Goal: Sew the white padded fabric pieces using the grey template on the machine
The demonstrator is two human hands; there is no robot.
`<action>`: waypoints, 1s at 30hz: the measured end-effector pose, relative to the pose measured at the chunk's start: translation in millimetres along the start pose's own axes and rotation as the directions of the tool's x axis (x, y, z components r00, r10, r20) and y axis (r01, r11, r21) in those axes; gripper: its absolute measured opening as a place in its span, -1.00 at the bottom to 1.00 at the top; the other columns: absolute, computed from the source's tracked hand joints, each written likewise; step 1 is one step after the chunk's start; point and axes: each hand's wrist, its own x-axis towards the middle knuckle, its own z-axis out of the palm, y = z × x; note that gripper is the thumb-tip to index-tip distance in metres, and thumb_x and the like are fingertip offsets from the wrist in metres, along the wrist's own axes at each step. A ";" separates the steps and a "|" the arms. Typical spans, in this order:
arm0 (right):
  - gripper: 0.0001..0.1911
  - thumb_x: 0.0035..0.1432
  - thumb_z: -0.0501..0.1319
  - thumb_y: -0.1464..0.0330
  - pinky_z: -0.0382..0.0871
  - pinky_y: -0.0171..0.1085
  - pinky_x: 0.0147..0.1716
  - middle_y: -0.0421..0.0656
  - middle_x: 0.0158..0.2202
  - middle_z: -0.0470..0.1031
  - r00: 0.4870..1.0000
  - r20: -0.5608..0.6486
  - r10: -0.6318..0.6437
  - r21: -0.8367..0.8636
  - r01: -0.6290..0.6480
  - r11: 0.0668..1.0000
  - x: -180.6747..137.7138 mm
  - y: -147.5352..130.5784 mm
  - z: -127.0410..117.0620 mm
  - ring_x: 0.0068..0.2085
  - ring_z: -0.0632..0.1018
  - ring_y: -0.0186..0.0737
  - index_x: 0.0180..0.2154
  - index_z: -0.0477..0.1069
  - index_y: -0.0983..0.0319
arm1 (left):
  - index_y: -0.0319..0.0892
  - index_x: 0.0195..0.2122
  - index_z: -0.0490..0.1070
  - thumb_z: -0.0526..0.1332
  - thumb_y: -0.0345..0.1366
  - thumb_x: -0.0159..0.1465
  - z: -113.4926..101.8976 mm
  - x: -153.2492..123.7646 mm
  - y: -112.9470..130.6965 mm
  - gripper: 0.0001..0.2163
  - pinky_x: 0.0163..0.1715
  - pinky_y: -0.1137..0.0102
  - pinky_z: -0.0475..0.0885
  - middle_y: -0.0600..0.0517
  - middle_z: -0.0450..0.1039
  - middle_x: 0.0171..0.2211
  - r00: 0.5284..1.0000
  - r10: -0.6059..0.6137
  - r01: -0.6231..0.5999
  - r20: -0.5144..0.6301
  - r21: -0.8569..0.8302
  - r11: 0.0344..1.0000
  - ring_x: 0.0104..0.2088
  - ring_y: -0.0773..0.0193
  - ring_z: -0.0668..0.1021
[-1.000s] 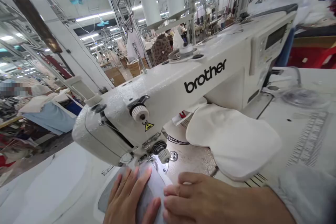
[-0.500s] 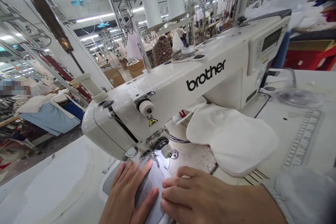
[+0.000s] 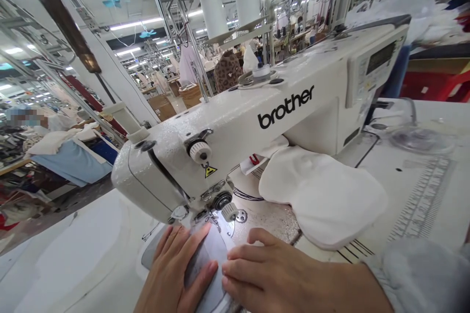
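Note:
A white brother sewing machine (image 3: pixel 235 122) stands before me, its light shining on the needle area and presser foot (image 3: pixel 213 219). Under the foot lies a pale grey-white piece of fabric (image 3: pixel 213 249). My left hand (image 3: pixel 171 271) rests flat on its left side, fingers and thumb apart, the index fingertip close to the foot. At the right edge of the fabric, my right hand (image 3: pixel 271 271) has its fingers bent together on the cloth; its thumb is hidden. Beneath the machine arm, a white curved, padded-looking fabric piece (image 3: pixel 319 195) lies to the right.
A printed ruler scale (image 3: pixel 422 200) and a clear round plastic piece (image 3: pixel 420 139) are on the table at right. White material (image 3: pixel 84 249) covers the left side. Thread cones (image 3: pixel 213 12) stand above, and a red bin (image 3: pixel 429 85) is behind at right.
Both hands and the fabric show slightly further left and lower in the view, as does the machine's needle end. The hold on the cloth looks the same.

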 end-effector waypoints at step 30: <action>-0.60 0.34 0.17 0.17 0.10 -0.15 0.08 -0.05 -0.02 0.48 0.999 -0.033 0.037 0.099 -0.034 0.994 5.2 16.1 7.3 0.01 0.44 -0.14 0.03 0.38 0.35 | 0.05 0.03 0.41 0.13 -0.17 0.35 3.8 7.3 4.1 -0.75 -0.11 0.38 0.57 0.05 0.56 -0.12 0.995 -0.060 0.049 -0.083 -0.125 0.991 -0.06 0.25 0.60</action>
